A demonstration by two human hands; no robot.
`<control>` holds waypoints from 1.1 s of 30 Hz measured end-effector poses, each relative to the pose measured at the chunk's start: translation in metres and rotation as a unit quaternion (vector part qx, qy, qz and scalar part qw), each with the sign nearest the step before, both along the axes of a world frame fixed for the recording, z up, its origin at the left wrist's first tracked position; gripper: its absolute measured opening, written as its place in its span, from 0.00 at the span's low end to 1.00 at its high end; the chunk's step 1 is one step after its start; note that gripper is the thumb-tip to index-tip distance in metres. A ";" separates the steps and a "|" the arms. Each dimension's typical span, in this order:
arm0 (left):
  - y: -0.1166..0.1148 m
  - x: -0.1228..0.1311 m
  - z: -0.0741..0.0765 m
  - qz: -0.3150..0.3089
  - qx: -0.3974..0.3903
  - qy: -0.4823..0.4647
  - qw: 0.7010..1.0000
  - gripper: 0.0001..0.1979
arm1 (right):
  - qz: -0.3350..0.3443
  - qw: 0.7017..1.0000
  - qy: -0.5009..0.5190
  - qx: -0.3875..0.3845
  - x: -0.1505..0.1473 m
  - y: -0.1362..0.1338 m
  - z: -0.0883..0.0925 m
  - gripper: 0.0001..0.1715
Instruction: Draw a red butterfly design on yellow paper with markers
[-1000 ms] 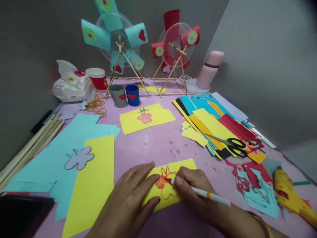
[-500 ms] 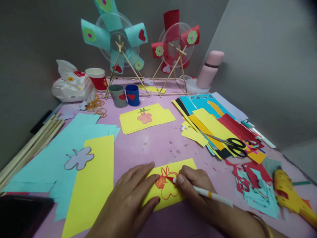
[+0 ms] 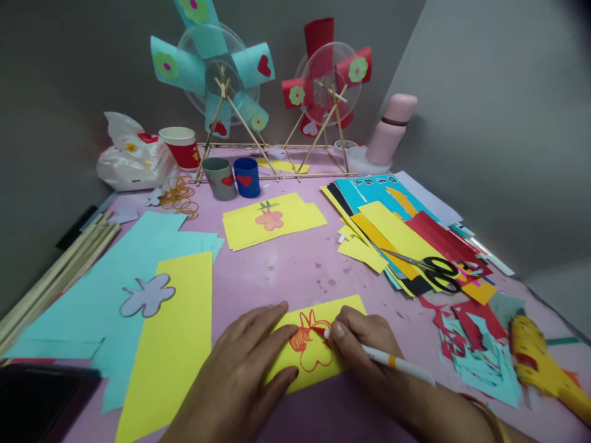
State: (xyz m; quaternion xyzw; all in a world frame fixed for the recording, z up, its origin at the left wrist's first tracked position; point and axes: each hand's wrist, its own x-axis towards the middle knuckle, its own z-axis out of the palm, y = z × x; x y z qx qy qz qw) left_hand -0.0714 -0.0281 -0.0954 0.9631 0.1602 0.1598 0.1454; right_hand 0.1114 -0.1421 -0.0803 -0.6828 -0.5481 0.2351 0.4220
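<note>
My right hand [image 3: 364, 338] grips a white marker [image 3: 392, 362] with a red tip, which touches a yellow paper card [image 3: 344, 307]. On that card is a red butterfly outline [image 3: 316, 363] whose upper left wing is mostly filled with red strokes. Fingers spread, my left hand [image 3: 252, 357] lies flat on the card's left part and holds it against the table. To the left, a pale lilac butterfly cutout [image 3: 148, 295] rests across a yellow strip [image 3: 173, 351] and light blue paper [image 3: 124, 271]. Farther back lies a yellow card with a pinkish butterfly [image 3: 269, 220].
Scissors [image 3: 431, 267] lie on stacked coloured paper [image 3: 392, 221] at right, near paper scraps [image 3: 480, 351] and a yellow glue gun [image 3: 535, 357]. Two paper pinwheels on stick frames stand behind small cups [image 3: 220, 179]. Wooden sticks [image 3: 60, 271] and a dark device [image 3: 44, 400] lie left.
The marker tip has shifted very slightly on the card, with a few more red strokes near the wing. My left hand stays in place.
</note>
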 end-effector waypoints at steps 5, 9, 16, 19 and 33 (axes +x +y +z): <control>0.000 0.000 0.002 0.001 0.003 -0.003 1.000 0.18 | -0.006 0.999 0.031 0.000 0.001 -0.002 0.001 0.18; 0.000 0.001 0.002 0.002 0.003 -0.001 1.000 0.17 | -0.019 0.997 0.068 0.001 0.002 -0.003 0.000 0.18; 0.000 0.003 0.005 0.000 0.010 0.004 1.000 0.17 | 0.014 1.000 0.023 0.005 0.002 -0.003 -0.001 0.17; 0.000 0.003 0.006 0.000 0.011 0.010 1.000 0.17 | 0.013 1.000 0.010 -0.003 0.002 -0.002 0.000 0.17; 0.000 0.001 0.001 0.003 -0.006 0.007 1.000 0.19 | -0.027 0.999 0.020 -0.019 -0.001 -0.001 0.002 0.17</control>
